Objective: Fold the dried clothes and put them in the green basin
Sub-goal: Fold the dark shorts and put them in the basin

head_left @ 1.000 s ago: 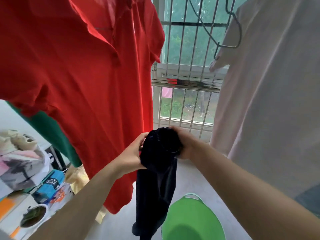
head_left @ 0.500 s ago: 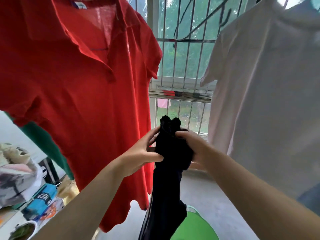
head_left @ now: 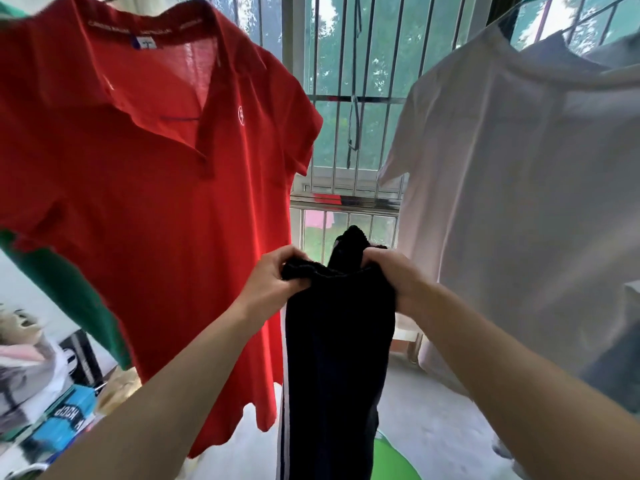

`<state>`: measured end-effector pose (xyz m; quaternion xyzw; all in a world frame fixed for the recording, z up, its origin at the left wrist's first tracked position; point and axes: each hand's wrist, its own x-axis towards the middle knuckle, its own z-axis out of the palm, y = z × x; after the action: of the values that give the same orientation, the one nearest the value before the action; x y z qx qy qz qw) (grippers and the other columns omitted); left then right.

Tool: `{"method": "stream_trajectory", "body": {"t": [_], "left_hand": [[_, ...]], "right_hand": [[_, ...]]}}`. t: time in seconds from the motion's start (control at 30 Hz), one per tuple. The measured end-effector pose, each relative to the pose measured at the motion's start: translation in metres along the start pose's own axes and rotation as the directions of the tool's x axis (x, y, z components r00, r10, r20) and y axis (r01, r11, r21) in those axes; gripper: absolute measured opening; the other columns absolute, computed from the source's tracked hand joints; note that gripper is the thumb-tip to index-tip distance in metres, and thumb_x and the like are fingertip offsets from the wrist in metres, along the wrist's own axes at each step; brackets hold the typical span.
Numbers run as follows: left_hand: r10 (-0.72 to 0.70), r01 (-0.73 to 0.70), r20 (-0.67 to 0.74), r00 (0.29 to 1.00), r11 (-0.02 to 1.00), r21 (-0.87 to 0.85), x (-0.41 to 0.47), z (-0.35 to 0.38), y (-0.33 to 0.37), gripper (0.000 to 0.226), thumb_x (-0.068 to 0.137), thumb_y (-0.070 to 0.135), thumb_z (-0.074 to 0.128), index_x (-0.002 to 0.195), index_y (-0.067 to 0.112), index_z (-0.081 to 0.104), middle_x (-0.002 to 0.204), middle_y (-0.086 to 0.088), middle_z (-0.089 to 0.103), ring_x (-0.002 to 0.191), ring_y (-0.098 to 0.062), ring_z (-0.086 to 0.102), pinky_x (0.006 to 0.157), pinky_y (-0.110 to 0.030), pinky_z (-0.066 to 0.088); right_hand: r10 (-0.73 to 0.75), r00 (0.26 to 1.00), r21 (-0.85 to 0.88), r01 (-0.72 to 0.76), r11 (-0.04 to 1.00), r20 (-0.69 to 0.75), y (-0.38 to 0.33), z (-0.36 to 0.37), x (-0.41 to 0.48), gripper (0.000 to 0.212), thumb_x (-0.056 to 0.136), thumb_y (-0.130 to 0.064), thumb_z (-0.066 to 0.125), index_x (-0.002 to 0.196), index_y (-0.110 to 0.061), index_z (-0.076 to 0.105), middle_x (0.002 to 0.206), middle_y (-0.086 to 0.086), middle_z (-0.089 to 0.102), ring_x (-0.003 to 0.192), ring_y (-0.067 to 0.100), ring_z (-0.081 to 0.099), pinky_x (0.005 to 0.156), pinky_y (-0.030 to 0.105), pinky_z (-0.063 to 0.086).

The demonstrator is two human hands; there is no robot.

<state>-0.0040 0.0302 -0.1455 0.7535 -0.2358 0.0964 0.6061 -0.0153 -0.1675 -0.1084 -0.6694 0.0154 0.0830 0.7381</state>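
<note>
1. Hands hold a black garment (head_left: pixel 339 341) up between them. The left hand (head_left: pixel 273 282) has its grip clenched on the bunched top edge, and the right hand (head_left: pixel 391 275) grasps the same edge at the other side.
2. Cloth hangs straight down from both grips, with white stripes along its left side.
3. Green basin (head_left: pixel 393 462) sits on the floor below, partly hidden behind the garment.
4. Red polo shirt (head_left: pixel 156 202) hangs at left and a white shirt (head_left: pixel 519 202) at right, with window bars (head_left: pixel 332 140) behind.
</note>
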Motion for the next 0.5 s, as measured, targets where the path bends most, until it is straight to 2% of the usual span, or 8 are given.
{"method": "stream_trajectory", "body": {"t": [0.07, 0.17, 0.23, 0.3, 0.33, 0.43, 0.47, 0.5], "left_hand": [[0.017, -0.016, 0.032, 0.999, 0.999, -0.037, -0.002, -0.006, 0.004, 0.023, 0.066, 0.002, 0.073, 0.086, 0.01, 0.064, 0.097, -0.005, 0.063, 0.09, -0.009, 0.061, 0.082, -0.022, 0.049], [0.01, -0.007, 0.129, 0.992, 1.0, -0.026, -0.003, -0.003, 0.012, 0.025, 0.071, -0.009, 0.072, 0.084, 0.01, 0.063, 0.122, 0.006, 0.056, 0.105, 0.002, 0.056, 0.081, -0.011, 0.046], [0.021, -0.009, 0.168, 0.986, 0.997, -0.077, 0.0, 0.003, 0.016, 0.027, 0.068, -0.012, 0.071, 0.081, 0.01, 0.06, 0.103, 0.011, 0.061, 0.091, 0.003, 0.059, 0.075, -0.011, 0.046], [0.029, -0.006, 0.156, 0.987, 0.989, -0.145, 0.002, 0.005, 0.016, 0.025, 0.064, -0.006, 0.067, 0.078, 0.012, 0.057, 0.074, 0.012, 0.058, 0.071, -0.001, 0.054, 0.067, -0.012, 0.043], [0.031, -0.008, 0.131, 0.991, 0.984, -0.177, 0.002, 0.005, 0.016, 0.024, 0.064, -0.005, 0.065, 0.077, 0.012, 0.055, 0.068, 0.012, 0.055, 0.067, -0.001, 0.052, 0.064, -0.012, 0.043], [0.047, -0.043, 0.016, 0.999, 0.977, -0.207, 0.003, 0.004, 0.016, 0.029, 0.069, -0.013, 0.066, 0.076, 0.011, 0.052, 0.063, 0.013, 0.053, 0.061, 0.0, 0.051, 0.061, -0.012, 0.044], [0.049, -0.054, -0.03, 0.998, 0.977, -0.204, 0.004, 0.004, 0.017, 0.031, 0.072, -0.018, 0.064, 0.076, 0.011, 0.052, 0.062, 0.014, 0.054, 0.061, 0.0, 0.053, 0.061, -0.012, 0.045], [0.047, -0.062, -0.078, 0.996, 0.978, -0.198, 0.004, 0.004, 0.019, 0.033, 0.074, -0.02, 0.062, 0.077, 0.011, 0.053, 0.062, 0.015, 0.056, 0.061, 0.0, 0.054, 0.061, -0.013, 0.046]], "right_hand": [[-0.098, 0.994, -0.141, 0.09, 0.986, -0.053, -0.002, -0.007, 0.004, 0.013, 0.083, 0.003, 0.043, 0.085, -0.009, 0.05, 0.068, 0.007, 0.046, 0.054, 0.017, 0.049, 0.051, 0.027, 0.042], [-0.151, 0.987, -0.371, 0.163, 0.914, 0.062, -0.008, -0.008, 0.0, 0.032, 0.084, 0.006, 0.047, 0.107, -0.012, 0.059, 0.08, 0.007, 0.058, 0.062, 0.015, 0.057, 0.05, 0.02, 0.049], [-0.148, 0.973, -0.458, 0.216, 0.862, 0.179, -0.013, -0.001, -0.005, 0.036, 0.082, 0.004, 0.051, 0.107, -0.02, 0.06, 0.088, 0.005, 0.061, 0.07, 0.014, 0.06, 0.057, 0.019, 0.052], [-0.166, 0.959, -0.409, 0.25, 0.877, 0.229, -0.017, 0.003, -0.006, 0.038, 0.072, -0.007, 0.056, 0.106, -0.022, 0.061, 0.094, 0.008, 0.063, 0.075, 0.015, 0.061, 0.063, 0.022, 0.052], [-0.172, 0.957, -0.322, 0.242, 0.915, 0.232, -0.019, 0.002, -0.005, 0.043, 0.068, -0.012, 0.057, 0.109, -0.021, 0.061, 0.096, 0.009, 0.063, 0.077, 0.016, 0.061, 0.065, 0.024, 0.052], [-0.156, 0.935, 0.01, 0.161, 0.987, 0.32, -0.016, -0.011, -0.006, 0.041, 0.08, -0.038, 0.065, 0.119, -0.025, 0.06, 0.079, 0.002, 0.059, 0.069, 0.014, 0.059, 0.064, 0.022, 0.051], [-0.169, 0.913, 0.063, 0.157, 0.986, 0.371, -0.012, -0.016, -0.008, 0.042, 0.08, -0.046, 0.063, 0.117, -0.027, 0.062, 0.079, 0.003, 0.06, 0.069, 0.013, 0.06, 0.064, 0.02, 0.051], [-0.185, 0.882, 0.063, 0.175, 0.983, 0.433, -0.005, -0.021, -0.008, 0.047, 0.078, -0.049, 0.064, 0.119, -0.026, 0.062, 0.088, 0.005, 0.063, 0.077, 0.015, 0.064, 0.069, 0.021, 0.053]]}}
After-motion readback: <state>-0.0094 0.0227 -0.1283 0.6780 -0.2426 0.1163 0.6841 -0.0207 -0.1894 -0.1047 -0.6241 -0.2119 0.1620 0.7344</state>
